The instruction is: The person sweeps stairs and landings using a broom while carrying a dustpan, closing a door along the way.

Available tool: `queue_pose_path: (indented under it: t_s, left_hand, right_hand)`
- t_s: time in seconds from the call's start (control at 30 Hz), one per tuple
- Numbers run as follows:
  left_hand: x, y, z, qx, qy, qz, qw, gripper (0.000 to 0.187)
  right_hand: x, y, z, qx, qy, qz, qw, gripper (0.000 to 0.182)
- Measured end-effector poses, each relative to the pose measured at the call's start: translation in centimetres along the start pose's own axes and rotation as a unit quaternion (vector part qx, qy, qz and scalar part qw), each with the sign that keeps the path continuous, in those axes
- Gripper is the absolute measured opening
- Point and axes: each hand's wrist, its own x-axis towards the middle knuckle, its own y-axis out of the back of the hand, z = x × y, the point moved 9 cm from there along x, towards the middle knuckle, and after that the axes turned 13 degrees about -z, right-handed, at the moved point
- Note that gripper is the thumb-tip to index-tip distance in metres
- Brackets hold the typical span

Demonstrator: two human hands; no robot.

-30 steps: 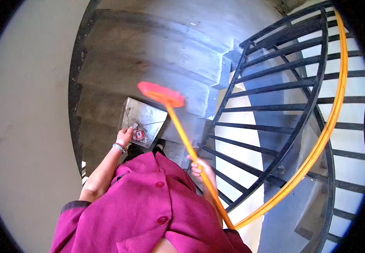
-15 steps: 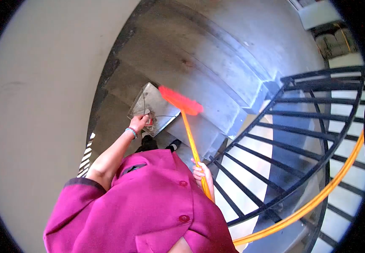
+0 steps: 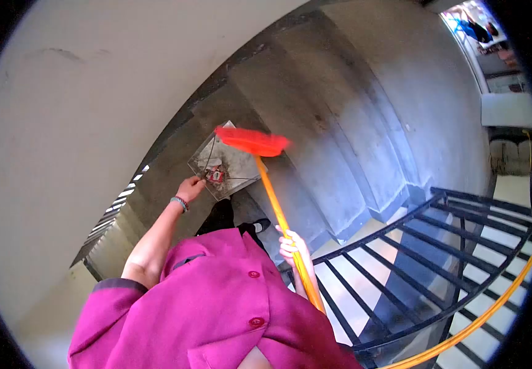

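Observation:
My left hand is closed at the near-left edge of a metal dustpan, gripping its thin wire handle. Grey dust, scraps and a small red-and-white packet lie in the pan. In my right hand, fingers wrap round the yellow-orange stick of a broom. Its red bristle head is slightly blurred and overlaps the far edge of the dustpan in this view.
Grey concrete stairs curve beside a pale wall on the left. A black metal railing with a yellow-orange handrail runs along the right. My dark shoe stands near the pan. Another person appears far off at upper right.
The view has turned, bringing more of the stairs and the far person into sight. The broom head has shifted left over the pan. My left hand no longer covers the packet.

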Motion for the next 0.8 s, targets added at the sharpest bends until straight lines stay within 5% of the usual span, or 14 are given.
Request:
queue_pose_path:
  t_s: [0.3,0.4,0.5,0.7,0.73,0.77,0.8]
  left_hand:
    - [-7.2,4.6,-5.9,-0.006,0.022,0.178,0.984,0.027]
    - [-8.4,5.5,-8.8,-0.046,0.046,0.173,0.983,0.026]
    - [-9.8,6.0,-10.7,-0.018,0.073,0.205,0.976,0.026]
    - [-7.2,5.5,-19.5,-0.115,0.094,0.124,0.981,0.027]
    - [-6.8,5.2,-20.7,-0.136,0.089,0.123,0.979,0.027]
    - [-6.8,5.6,-19.5,-0.134,0.088,0.113,0.981,0.027]
    - [-7.5,6.4,-17.0,-0.112,0.115,0.093,0.983,0.026]
  right_hand:
    - [18.4,-3.9,-3.0,-0.31,-0.161,0.075,0.934,0.017]
    - [24.9,-7.1,-6.8,-0.488,-0.139,0.095,0.856,0.013]
    - [28.3,-5.6,-9.7,-0.488,-0.121,0.142,0.853,0.013]
    - [18.8,3.4,-9.8,-0.388,-0.086,0.162,0.903,0.013]
    - [17.8,0.6,-10.0,-0.425,-0.021,0.121,0.897,0.017]
    - [9.1,6.5,-6.8,-0.27,-0.092,0.206,0.936,0.018]
    - [7.3,6.2,-7.3,-0.311,-0.061,0.266,0.91,0.023]
